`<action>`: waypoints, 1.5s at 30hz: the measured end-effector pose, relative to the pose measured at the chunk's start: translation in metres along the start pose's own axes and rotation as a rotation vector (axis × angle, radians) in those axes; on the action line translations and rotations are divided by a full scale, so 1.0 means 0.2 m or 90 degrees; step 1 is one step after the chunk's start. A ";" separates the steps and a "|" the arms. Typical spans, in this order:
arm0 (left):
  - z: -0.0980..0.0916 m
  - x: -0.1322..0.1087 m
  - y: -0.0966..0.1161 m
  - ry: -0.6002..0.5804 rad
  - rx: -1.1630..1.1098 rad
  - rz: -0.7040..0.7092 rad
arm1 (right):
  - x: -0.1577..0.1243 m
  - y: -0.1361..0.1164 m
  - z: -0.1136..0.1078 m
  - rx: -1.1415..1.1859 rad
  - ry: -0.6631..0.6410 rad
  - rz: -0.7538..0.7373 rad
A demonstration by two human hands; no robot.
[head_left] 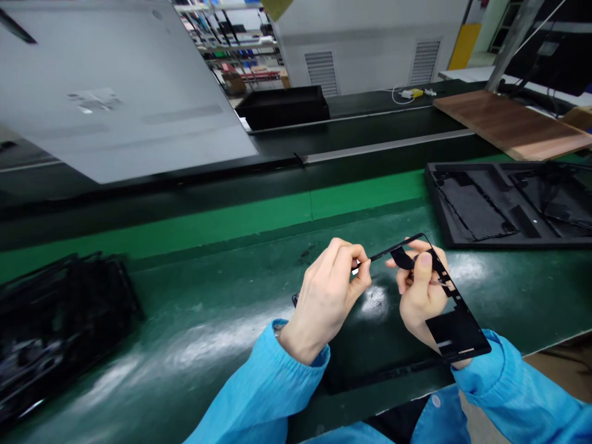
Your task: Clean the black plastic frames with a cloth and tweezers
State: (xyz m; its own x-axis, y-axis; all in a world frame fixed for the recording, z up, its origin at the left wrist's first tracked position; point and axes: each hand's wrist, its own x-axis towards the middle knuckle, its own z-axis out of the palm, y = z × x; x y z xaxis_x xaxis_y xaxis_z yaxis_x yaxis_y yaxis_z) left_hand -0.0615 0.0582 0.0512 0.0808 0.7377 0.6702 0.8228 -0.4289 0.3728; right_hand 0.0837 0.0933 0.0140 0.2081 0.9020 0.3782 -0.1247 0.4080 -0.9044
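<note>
A thin black rectangular frame (466, 330) with an open middle is held up over the green table, tilted. My left hand (326, 290) pinches its far edge between thumb and fingertips, and a small white bit shows at those fingertips. Near the far right corner, my right hand (423, 290) closes on the frame's right side, its thumb on top and the other fingers beneath. A dark strip-like flap (402, 258) hangs from the far edge beside the right thumb. The frame's left side is mostly hidden behind my left hand and sleeve.
A pile of black frames (69, 327) lies at the left. On the right, a black foam tray (437, 206) holds similar frames in compartments. Farther back stand a black bin (287, 108), a wooden board (509, 123) and a large pale panel (124, 92) at the upper left.
</note>
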 end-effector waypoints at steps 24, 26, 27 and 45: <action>-0.02 0.01 -0.03 -0.013 -0.019 0.027 | 0.00 0.01 0.00 0.023 -0.002 -0.012; -0.02 0.01 -0.04 -0.002 0.014 0.059 | 0.00 0.01 0.00 0.023 -0.007 -0.018; -0.01 0.00 -0.04 0.003 0.027 0.072 | 0.00 0.01 0.00 0.022 -0.009 -0.022; 0.05 -0.01 0.02 0.035 0.168 0.089 | -0.02 0.02 -0.01 0.019 -0.018 0.003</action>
State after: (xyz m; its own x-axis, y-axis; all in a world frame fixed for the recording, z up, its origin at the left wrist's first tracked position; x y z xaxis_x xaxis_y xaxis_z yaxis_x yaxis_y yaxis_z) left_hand -0.0538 0.0599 0.0442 0.1789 0.6487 0.7397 0.9242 -0.3686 0.0997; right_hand 0.0852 0.0915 0.0092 0.1792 0.9075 0.3799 -0.1543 0.4073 -0.9002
